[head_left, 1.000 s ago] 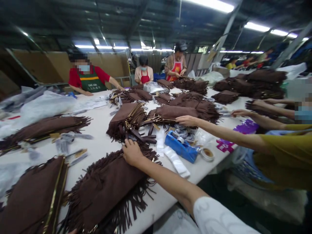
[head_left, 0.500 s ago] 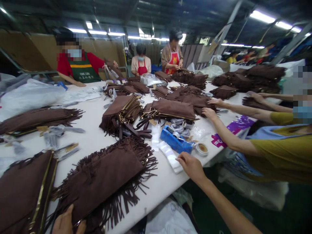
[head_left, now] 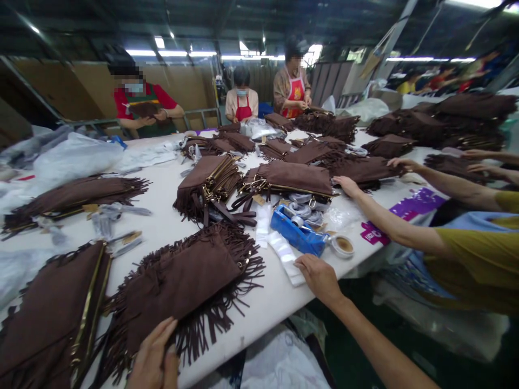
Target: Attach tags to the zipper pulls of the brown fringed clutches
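My left hand (head_left: 156, 356) is at the near edge of a dark brown fringed bag (head_left: 182, 275), fingers stretched out; its lower part is cut off by the frame. My right hand (head_left: 320, 278) has its fingertips pinched at the edge of a stack of clear-white plastic sleeves (head_left: 284, 254) by the table's front edge. Just behind the sleeves stands a blue tape dispenser (head_left: 298, 229), with a roll of tape (head_left: 343, 246) beside it. Another brown bag with a gold zipper (head_left: 52, 313) lies at the left.
More brown fringed bags (head_left: 290, 178) are heaped across the white table (head_left: 154, 237). At the right, a co-worker's arm (head_left: 385, 221) reaches over a purple plastic bag (head_left: 417, 205). Across the table are several other people. White plastic bags (head_left: 81, 154) lie at the left.
My left hand has moved right and up along the bag's near edge, its fingers straighter. My right hand stays by the sleeves. The co-worker's hands at the right have moved apart on a bag.
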A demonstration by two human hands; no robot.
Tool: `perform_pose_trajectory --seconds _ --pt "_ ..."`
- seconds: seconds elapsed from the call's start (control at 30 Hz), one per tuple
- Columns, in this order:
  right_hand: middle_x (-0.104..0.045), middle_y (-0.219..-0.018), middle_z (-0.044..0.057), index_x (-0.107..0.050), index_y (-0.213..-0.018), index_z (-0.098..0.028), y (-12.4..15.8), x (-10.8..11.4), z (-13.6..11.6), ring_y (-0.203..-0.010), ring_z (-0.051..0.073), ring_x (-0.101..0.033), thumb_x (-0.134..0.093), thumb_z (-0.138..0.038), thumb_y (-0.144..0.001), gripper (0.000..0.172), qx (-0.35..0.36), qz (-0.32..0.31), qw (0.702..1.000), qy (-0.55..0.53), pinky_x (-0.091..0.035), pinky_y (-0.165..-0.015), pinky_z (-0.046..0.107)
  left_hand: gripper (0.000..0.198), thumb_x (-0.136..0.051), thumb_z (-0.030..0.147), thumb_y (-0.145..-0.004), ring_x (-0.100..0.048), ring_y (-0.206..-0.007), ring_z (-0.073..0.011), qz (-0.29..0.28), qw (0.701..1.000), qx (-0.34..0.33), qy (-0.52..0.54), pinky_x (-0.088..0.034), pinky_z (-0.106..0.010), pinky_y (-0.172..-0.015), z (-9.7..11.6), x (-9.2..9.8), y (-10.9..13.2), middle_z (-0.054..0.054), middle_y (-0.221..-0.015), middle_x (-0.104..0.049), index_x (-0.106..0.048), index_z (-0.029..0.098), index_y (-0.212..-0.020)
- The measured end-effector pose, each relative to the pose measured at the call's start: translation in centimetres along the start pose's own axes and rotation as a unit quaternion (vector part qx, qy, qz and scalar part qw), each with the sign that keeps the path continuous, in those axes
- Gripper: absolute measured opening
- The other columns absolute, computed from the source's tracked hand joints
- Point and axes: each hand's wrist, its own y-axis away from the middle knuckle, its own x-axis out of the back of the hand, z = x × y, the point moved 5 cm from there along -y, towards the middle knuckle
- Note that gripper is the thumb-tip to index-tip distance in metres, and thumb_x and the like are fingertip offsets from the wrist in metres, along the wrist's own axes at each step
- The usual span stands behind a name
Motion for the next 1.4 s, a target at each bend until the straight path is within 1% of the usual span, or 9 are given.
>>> perform_pose_trajectory --seconds 0.1,0.23,0.5,0.63,0.77,0.93,1.07,1.27,1.4 --pt "-0.064 -0.081 0.002 -0.057 -0.08 -0.02 -0.2 0.1 0.4 -0.079 0.018 -0.06 -0.054 -0.026 -0.091 0.014 -0.02 -0.006 0.999 -0.05 -0.043 -0.071 0.028 0.035 -0.046 0.027 -0.088 -0.054 -0.119 -0.0269 -0.068 0.986 0.025 0.147 -0.043 -0.044 -0.104 8.1 -5.0 -2.1 0.0 -0.128 -0.058 -0.056 0.034 -0.12" --pt "-0.062 -0.073 -0.001 -0.054 -0.073 -0.02 -0.4 -0.5 1.9 -0.07 0.017 -0.058 -0.061 -0.032 -0.084 0.017 -0.081 -0.037 0.989 -0.115 -0.04 -0.064 0.027 0.035 -0.044 0.022 -0.089 -0.052 -0.119 -0.0253 -0.159 0.948 -0.013 0.276 -0.042 -0.042 -0.103 16.1 -12.0 -5.8 -0.01 -0.128 -0.056 -0.056 0.023 -0.123" --pt "-0.045 -0.056 -0.004 -0.045 -0.062 -0.02 0.0 -4.8 5.2 -0.056 0.012 -0.043 -0.048 -0.054 -0.087 0.042 -0.209 -0.114 0.892 -0.385 -0.033 -0.054 0.024 0.033 -0.054 0.011 -0.082 -0.054 -0.107 -0.0222 -0.168 0.96 -0.02 0.223 -0.044 -0.038 -0.097 20.5 -20.7 -9.8 -0.006 -0.108 -0.058 -0.057 0.021 -0.113" --pt "-0.042 -0.054 -0.005 -0.045 -0.064 -0.02 0.4 -5.4 5.7 -0.051 0.011 -0.039 -0.048 -0.052 -0.088 0.04 -0.252 -0.116 0.858 -0.431 -0.032 -0.052 0.024 0.047 -0.058 0.007 -0.078 -0.05 -0.114 -0.0224 -0.185 0.965 -0.036 0.182 -0.043 -0.037 -0.099 20.6 -21.0 -9.4 -0.007 -0.12 -0.052 -0.052 0.023 -0.122" --pt "-0.056 -0.069 -0.002 -0.055 -0.08 -0.019 0.3 -4.1 4.8 -0.064 0.015 -0.052 -0.052 -0.041 -0.088 0.024 -0.216 -0.114 0.873 -0.422 -0.04 -0.06 0.025 0.06 -0.064 0.013 -0.077 -0.039 -0.127 -0.0273 -0.187 0.971 -0.074 0.132 -0.033 -0.046 -0.108 20.9 -20.5 -9.4 -0.008 -0.138 -0.044 -0.046 0.027 -0.133" --pt "-0.061 -0.084 0.005 -0.059 -0.087 -0.018 0.4 -1.0 2.3 -0.081 0.02 -0.055 -0.043 -0.025 -0.095 0.019 -0.034 -0.088 0.973 -0.211 -0.04 -0.075 0.032 0.054 -0.062 0.012 -0.078 -0.038 -0.127 -0.0282 -0.204 0.969 -0.091 0.107 -0.034 -0.047 -0.106 21.6 -21.2 -10.0 -0.008 -0.139 -0.044 -0.052 0.028 -0.129" --pt "-0.059 -0.081 0.006 -0.059 -0.083 -0.018 2.5 0.7 0.3 -0.08 0.021 -0.052 -0.04 -0.016 -0.095 0.023 0.098 -0.128 0.981 -0.112 -0.036 -0.075 0.034 0.063 -0.05 -0.001 -0.073 -0.042 -0.123 -0.0271 -0.209 0.97 -0.093 0.084 -0.037 -0.045 -0.101 21.7 -22.1 -10.5 -0.008 -0.138 -0.045 -0.053 0.029 -0.128" --pt "-0.056 -0.076 -0.002 -0.054 -0.081 -0.019 4.1 4.1 0.9 -0.069 0.012 -0.052 -0.05 -0.025 -0.094 0.014 -0.053 -0.2 0.926 -0.315 -0.037 -0.065 0.024 0.061 -0.045 -0.001 -0.072 -0.036 -0.131 -0.0276 -0.216 0.952 -0.104 0.191 -0.031 -0.049 -0.107 21.7 -19.7 -10.5 -0.01 -0.143 -0.042 -0.055 0.025 -0.127" --pt "-0.053 -0.068 -0.005 -0.054 -0.078 -0.019 3.2 4.9 1.2 -0.063 0.011 -0.048 -0.056 -0.028 -0.09 0.015 -0.126 -0.184 0.899 -0.376 -0.035 -0.059 0.022 0.043 -0.046 0.014 -0.086 -0.046 -0.126 -0.024 -0.302 0.861 -0.004 0.408 -0.034 -0.041 -0.106 22.5 -17.4 -8.9 -0.007 -0.135 -0.053 -0.056 0.025 -0.126"
